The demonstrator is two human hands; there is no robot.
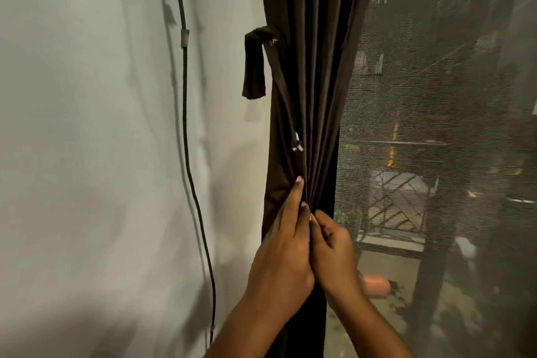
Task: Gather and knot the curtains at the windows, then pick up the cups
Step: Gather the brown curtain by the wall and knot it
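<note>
A dark brown curtain [308, 73] hangs in tight pleats at the left side of a window. Its folds are bunched together where both hands meet. My left hand [283, 253] grips the gathered folds from the left, its index finger stretched up along the cloth. My right hand [334, 253] pinches the same bunch from the right, fingers curled into the pleats. A brown tie-back strap [255, 67] dangles from the curtain's left edge, above the hands. No cups are in view.
A pale wall [96, 139] fills the left, with a dark cable [186, 125] running down it. A mesh screen [436, 125] covers the window on the right, with a dim outdoor scene behind it.
</note>
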